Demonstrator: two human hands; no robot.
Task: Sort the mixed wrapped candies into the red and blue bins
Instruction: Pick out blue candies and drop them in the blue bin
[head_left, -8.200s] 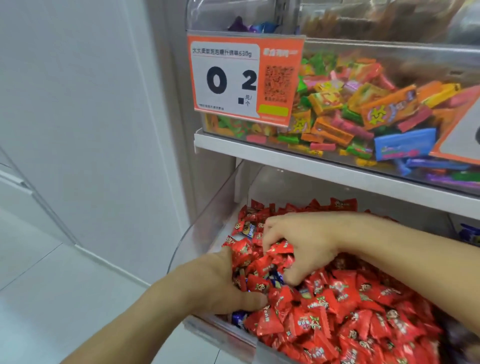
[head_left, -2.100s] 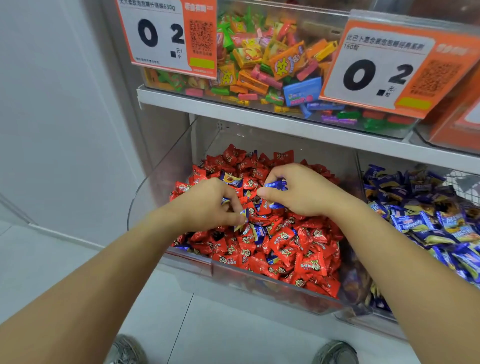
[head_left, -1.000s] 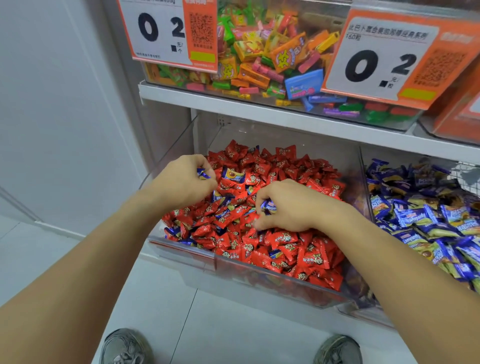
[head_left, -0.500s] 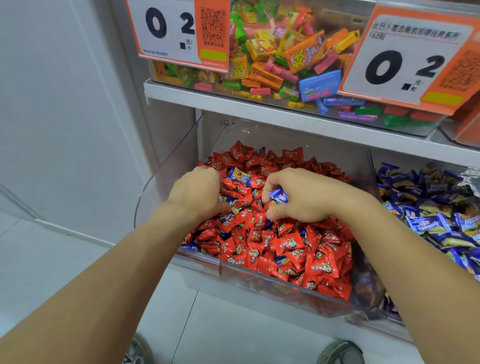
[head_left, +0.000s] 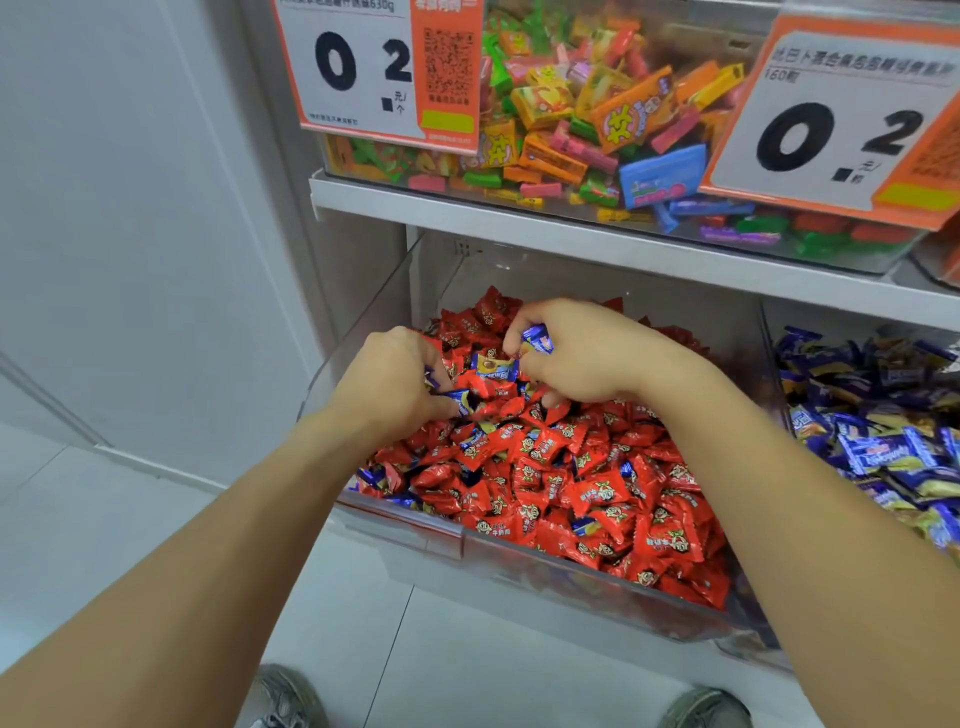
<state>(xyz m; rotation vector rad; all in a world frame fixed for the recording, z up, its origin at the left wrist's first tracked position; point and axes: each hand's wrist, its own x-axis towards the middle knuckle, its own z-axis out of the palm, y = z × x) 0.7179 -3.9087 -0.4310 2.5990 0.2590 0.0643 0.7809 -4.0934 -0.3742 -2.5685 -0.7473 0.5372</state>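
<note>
Blue candy (head_left: 536, 339) pinched in right hand (head_left: 582, 358) fingers (head_left: 511, 340); left hand (head_left: 392, 387) pinches another.

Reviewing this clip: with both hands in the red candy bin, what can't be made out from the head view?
- How many blue candies the left hand holds: its curled fingers hide them.
- Whether the right hand holds more than the one blue candy showing.
- Extent of the blue candy bin: cut off by the right edge.
- Small print on the price tag: too small, top cropped.
</note>
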